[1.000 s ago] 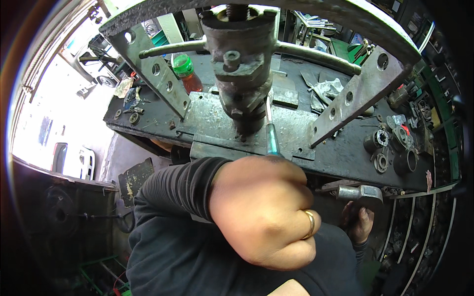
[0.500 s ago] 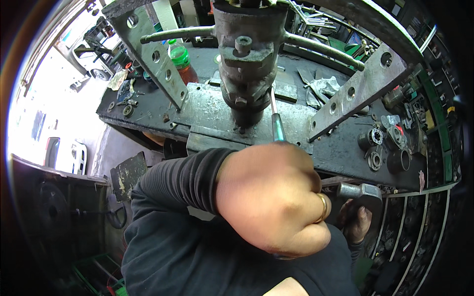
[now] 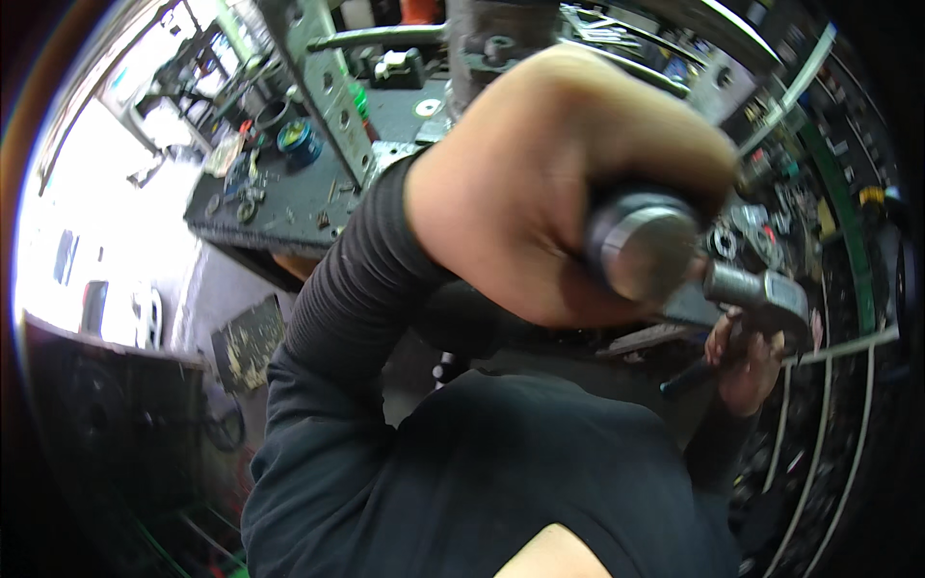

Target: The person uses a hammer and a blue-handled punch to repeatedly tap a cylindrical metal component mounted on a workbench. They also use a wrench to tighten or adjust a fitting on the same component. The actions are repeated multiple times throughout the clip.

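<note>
Capped tool (image 3: 653,252) in the left hand (image 3: 515,193), hammer (image 3: 779,297) in the right hand (image 3: 747,371)
The left grip was clenched around the tool, whose round metal cap faced the person (its shaft and tip were lost behind the fist). Lower down to the right, the other grip was wrapped about the hammer, its head uppermost. Behind the left fist rose a metal cylinder (image 3: 501,24); farther left stood a holed steel upright (image 3: 342,116), and the dark desk (image 3: 284,202) carried a blue tin (image 3: 300,146). The step in hand looked like placing the tool for hammer work around the cylinder, though contact could not be told. Any blow would have called for a seated tip, a steady left grip and the hammer brought squarely onto the cap.
</note>
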Demonstrator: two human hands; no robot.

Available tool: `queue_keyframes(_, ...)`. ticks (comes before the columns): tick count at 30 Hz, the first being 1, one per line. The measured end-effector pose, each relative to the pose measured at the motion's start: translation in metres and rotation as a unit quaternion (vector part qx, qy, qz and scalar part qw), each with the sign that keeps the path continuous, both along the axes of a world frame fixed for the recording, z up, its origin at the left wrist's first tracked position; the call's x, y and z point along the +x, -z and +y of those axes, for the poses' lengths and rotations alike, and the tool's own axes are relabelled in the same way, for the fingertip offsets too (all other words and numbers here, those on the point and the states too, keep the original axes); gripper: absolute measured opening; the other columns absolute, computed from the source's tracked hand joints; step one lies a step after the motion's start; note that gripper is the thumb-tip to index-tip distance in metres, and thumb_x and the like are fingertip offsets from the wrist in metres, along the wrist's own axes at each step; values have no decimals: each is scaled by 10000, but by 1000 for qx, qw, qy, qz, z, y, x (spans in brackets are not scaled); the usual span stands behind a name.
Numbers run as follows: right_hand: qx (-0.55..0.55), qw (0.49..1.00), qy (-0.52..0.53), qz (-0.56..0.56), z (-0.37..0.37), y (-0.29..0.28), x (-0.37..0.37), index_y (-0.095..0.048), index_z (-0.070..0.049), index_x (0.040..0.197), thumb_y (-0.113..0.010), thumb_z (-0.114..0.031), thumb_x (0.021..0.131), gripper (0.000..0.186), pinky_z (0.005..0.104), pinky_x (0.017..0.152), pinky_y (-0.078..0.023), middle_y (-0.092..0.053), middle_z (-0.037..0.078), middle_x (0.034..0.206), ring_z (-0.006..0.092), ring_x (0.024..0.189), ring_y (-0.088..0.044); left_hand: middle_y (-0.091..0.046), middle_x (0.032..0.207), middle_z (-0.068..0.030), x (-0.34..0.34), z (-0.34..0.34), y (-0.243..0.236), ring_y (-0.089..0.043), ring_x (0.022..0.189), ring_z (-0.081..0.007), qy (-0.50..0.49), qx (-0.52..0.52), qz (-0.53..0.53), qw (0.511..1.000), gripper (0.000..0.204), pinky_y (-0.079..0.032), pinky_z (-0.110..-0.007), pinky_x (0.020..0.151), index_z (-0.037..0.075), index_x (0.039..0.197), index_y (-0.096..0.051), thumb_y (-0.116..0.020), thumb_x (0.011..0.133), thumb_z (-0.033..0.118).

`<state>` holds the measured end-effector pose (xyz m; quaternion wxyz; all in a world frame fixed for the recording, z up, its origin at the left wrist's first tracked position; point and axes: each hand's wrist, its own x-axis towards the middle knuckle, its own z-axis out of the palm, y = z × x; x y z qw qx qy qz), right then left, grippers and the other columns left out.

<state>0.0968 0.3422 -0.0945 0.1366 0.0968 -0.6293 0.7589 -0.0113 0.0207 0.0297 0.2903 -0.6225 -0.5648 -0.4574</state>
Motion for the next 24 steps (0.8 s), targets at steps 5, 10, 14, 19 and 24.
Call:
queue_keyframes(5, 40, 990, 72, 114, -75, -31, 21, -508, 44, 1155, -604, -343, 922, 462, 239, 453, -378, -593, 116, 790, 132, 552, -510, -556, 584, -66, -4, -7, -9, -550, 513, -161, 7, -81, -12, 997, 173, -433, -270, 507, -1, 679, -576, -724, 686, 87)
queue_keyframes(10, 158, 945, 117, 262, -107, -82, 25, -549, 1, 1164, -601, -98, 924, 264, 233, 500, -384, -579, 13, 777, 82, 603, -507, -622, 688, -45, 4, -13, -8, -581, 593, -115, -62, -67, -66, 994, 158, -474, -252, 574, -3, 773, -622, -752, 706, 57)
queue_keyframes(14, 344, 865, 196, 308, -125, -126, 42, -570, 14, 1063, -603, -221, 930, 273, 268, 554, -416, -596, 85, 771, 139, 631, -540, -641, 734, -37, -4, -13, -3, -585, 648, -99, -43, -62, -119, 990, 177, -482, -248, 627, -10, 818, -641, -769, 733, 77)
queue_keyframes(19, 464, 771, 208, 383, -144, -176, 61, -565, 34, 866, -619, -195, 886, 235, 381, 614, -495, -621, 191, 720, 323, 650, -633, -581, 701, 8, -2, -2, -7, -514, 647, -77, -55, -61, -85, 993, 164, -437, -224, 627, 16, 775, -608, -757, 756, 81)
queue_keyframes(24, 412, 683, 238, 554, -143, -167, 27, -573, 42, 920, -595, -177, 885, 223, 406, 642, -497, -614, 184, 707, 359, 659, -617, -555, 690, 21, -9, -1, -7, -493, 636, -60, -55, -66, -106, 991, 168, -424, -209, 608, 13, 775, -594, -754, 761, 64)
